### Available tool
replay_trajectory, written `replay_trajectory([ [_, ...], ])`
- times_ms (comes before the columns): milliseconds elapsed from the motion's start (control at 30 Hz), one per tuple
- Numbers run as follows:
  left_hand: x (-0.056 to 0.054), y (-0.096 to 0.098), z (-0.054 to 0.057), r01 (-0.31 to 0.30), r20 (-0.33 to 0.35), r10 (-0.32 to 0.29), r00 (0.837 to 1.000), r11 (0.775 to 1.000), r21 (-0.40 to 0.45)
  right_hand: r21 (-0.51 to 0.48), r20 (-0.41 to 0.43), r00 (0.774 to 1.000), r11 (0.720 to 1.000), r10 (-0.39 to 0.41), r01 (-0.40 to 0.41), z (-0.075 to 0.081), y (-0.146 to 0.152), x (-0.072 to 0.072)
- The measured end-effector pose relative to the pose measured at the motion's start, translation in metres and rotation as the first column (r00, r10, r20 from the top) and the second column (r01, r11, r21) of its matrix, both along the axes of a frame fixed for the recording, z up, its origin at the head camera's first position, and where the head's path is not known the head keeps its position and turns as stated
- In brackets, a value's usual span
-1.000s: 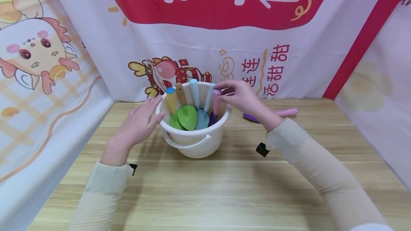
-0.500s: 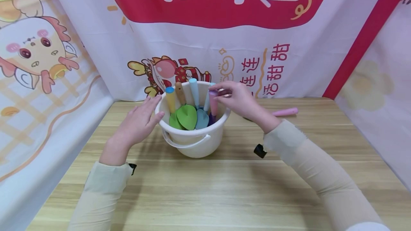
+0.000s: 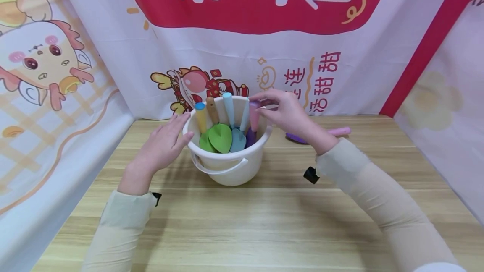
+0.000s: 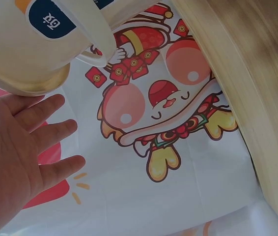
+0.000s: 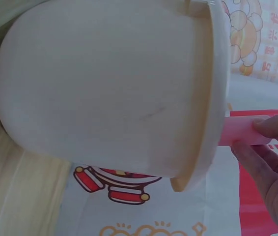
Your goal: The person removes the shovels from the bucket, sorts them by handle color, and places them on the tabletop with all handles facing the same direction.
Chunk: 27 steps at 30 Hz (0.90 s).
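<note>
A white bucket (image 3: 231, 174) stands on the table with several small garden tools in it, handles up. My right hand (image 3: 284, 109) pinches the pink handle (image 3: 254, 117) of a purple-bladed trowel at the bucket's right side. Its blade is down inside the bucket. The right wrist view shows thumb and fingers around the pink handle (image 5: 239, 130) just past the rim. My left hand (image 3: 160, 142) lies with straight fingers against the bucket's left rim, and in the left wrist view its fingers (image 4: 55, 132) are spread, the uppermost one at the rim.
Inside the bucket are green trowels (image 3: 220, 138), a blue trowel (image 3: 238, 139), a brown handle (image 3: 212, 110) and light blue handles (image 3: 229, 108). Another purple trowel (image 3: 296, 138) with a pink handle lies on the table (image 3: 242, 230) to the right. Printed cloth (image 3: 227, 53) hangs behind.
The pinched trowel's handle first tilts left toward the light blue handle, then shifts back right with my right hand. My left hand and the bucket stay in place.
</note>
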<state>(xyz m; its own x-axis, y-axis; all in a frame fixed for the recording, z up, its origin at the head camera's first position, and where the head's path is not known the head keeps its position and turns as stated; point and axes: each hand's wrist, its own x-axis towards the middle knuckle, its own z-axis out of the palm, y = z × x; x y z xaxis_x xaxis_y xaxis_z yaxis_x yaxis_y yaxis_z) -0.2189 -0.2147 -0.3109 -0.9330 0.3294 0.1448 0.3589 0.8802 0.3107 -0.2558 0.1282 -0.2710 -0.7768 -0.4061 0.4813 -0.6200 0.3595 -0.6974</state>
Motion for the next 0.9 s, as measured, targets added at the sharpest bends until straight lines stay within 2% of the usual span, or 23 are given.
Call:
replay_trajectory([
  [367, 0.0, 0.0, 0.0, 0.0, -0.005, 0.0, 1.0, 1.0, 0.003, 0.022, -0.058, 0.998, 1.0, -0.017, 0.018, 0.015, 0.012, 0.005],
  [600, -0.002, 0.0, 0.0, 0.005, -0.009, -0.005, 1.0, 1.0, 0.005, 0.011, -0.067, 0.998, 1.0, -0.01, 0.011, 0.022, 0.017, 0.008],
  [900, -0.002, 0.0, -0.002, 0.004, -0.011, -0.004, 1.0, 1.0, 0.016, -0.011, -0.141, 0.99, 1.0, -0.014, 0.013, 0.03, 0.025, 0.016],
])
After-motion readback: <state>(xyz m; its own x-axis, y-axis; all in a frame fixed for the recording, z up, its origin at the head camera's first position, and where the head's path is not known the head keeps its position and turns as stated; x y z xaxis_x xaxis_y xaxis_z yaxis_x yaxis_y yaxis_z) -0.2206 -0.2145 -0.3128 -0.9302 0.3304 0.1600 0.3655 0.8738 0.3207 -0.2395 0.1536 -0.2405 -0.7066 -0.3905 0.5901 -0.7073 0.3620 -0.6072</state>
